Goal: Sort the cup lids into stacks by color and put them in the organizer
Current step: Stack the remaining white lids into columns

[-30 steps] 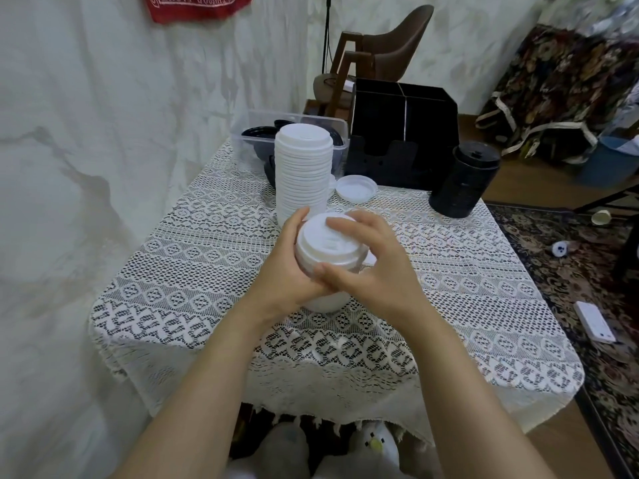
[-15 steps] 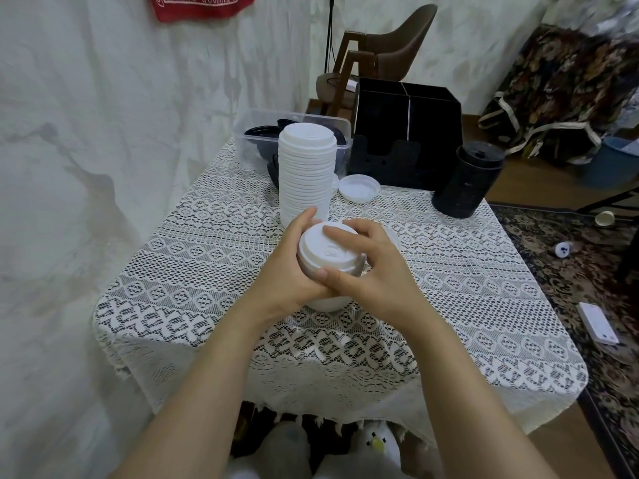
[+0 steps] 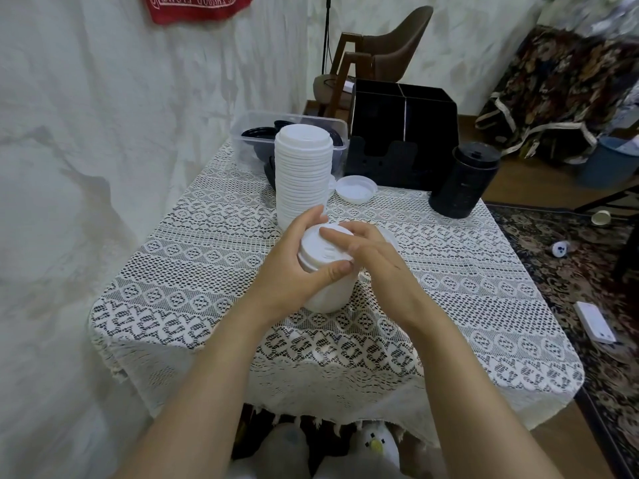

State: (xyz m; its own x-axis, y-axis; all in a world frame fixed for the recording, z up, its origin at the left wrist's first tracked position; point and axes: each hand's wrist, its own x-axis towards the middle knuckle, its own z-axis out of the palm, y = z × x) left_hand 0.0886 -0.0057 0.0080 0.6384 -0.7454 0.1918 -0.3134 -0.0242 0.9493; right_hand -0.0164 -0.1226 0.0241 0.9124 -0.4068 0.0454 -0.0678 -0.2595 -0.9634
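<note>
Left hand (image 3: 288,271) grips lid stack (image 3: 330,295) upright, tops up.

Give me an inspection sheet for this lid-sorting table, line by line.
Surface: lace-covered table, flat.
Job's things: tall white lid stack, loose white lid, black lid stack and black organizer stand on it; clear bin holds black lids.
Clutter: nothing seen.
Hands: left hand grips short white stack; right hand curls over its top.
Cables: thin dark line on far wall, cord or pole unclear.
Surroundings: chair behind table; rug and white flat object on floor.
</note>
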